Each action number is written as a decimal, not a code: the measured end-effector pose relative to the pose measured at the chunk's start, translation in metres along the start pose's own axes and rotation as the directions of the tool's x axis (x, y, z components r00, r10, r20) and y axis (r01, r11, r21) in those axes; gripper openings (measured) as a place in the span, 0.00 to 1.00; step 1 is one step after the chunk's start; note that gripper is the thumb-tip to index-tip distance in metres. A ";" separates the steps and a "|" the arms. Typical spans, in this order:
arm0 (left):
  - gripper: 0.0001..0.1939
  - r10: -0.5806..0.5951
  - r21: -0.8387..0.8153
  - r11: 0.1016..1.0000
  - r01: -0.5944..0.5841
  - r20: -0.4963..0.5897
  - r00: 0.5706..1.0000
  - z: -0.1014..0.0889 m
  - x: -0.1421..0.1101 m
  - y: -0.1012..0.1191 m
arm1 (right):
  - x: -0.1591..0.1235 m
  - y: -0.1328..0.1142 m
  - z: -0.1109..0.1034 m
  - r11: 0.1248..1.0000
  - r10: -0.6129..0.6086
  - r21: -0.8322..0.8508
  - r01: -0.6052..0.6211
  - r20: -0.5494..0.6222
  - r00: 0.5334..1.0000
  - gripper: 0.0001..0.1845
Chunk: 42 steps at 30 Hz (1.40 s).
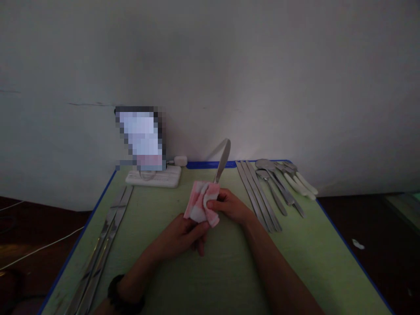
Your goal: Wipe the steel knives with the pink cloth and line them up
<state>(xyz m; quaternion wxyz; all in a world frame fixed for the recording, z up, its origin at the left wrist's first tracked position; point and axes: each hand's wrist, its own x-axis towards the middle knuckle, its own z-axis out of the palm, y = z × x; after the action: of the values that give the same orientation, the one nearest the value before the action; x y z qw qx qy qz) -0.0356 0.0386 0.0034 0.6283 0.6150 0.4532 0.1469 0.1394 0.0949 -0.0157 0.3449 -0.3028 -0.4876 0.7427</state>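
Observation:
A table knife (pixel 223 159) points up and away over the middle of the table, its rounded blade bare. A pink and white cloth (pixel 203 202) is folded around the knife's lower part. My right hand (pixel 228 204) pinches the cloth from the right, thumb on top. Below the cloth, my left hand (pixel 189 234) is closed in line with the knife, apparently around its handle end, which the cloth and fingers hide.
Long shiny knives (pixel 110 232) lie along the left side of the green table (pixel 203 280). To the right are flat metal strips (pixel 259 197), spoons (pixel 272 188) and white-handled forks (pixel 297 183). A blurred-out phone (pixel 142 138) stands behind a white power strip (pixel 154 177) near the wall.

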 end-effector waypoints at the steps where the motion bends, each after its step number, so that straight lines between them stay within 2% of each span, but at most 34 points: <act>1: 0.22 0.004 0.000 1.000 -0.004 -0.001 1.000 0.000 0.000 0.001 | 0.000 0.000 0.000 1.000 0.000 -0.002 0.000 -0.001 1.000 0.13; 6: 0.21 -0.001 0.039 0.999 0.001 -0.013 1.000 0.001 0.002 -0.001 | 0.000 -0.002 0.003 0.999 0.003 -0.040 -0.004 -0.030 1.000 0.14; 13: 0.19 0.009 0.047 0.999 -0.002 -0.137 0.991 0.012 0.007 -0.007 | 0.000 -0.004 0.011 0.989 -0.017 -0.150 0.011 -0.040 0.999 0.12; 16: 0.20 0.007 0.020 1.000 -0.004 -0.148 0.989 0.013 0.007 -0.008 | 0.001 -0.003 0.011 0.989 -0.012 -0.150 0.006 -0.037 0.999 0.13; 28: 0.20 -0.020 -0.003 1.000 0.020 -0.015 1.000 0.004 0.002 -0.003 | 0.002 -0.002 0.004 0.996 -0.020 -0.086 0.017 -0.032 0.999 0.11; 36: 0.23 0.044 -0.032 0.999 -0.044 0.016 0.999 0.001 0.002 -0.001 | 0.003 -0.001 0.004 0.999 -0.024 -0.031 0.022 -0.068 0.997 0.10; 39: 0.25 0.074 0.023 0.997 -0.074 -0.023 0.997 0.003 0.002 0.001 | 0.003 0.000 0.005 0.999 -0.028 -0.048 0.023 -0.089 0.996 0.10; 42: 0.24 0.055 0.109 0.993 -0.041 -0.124 0.991 0.009 0.002 0.002 | 0.002 0.000 0.006 0.996 -0.024 -0.083 0.018 -0.074 0.997 0.11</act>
<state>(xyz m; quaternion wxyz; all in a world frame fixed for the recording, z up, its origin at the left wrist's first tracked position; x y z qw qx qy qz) -0.0272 0.0352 0.0027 0.5611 0.6477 0.4844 0.1763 0.1341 0.0936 -0.0138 0.3578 -0.3391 -0.5076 0.7067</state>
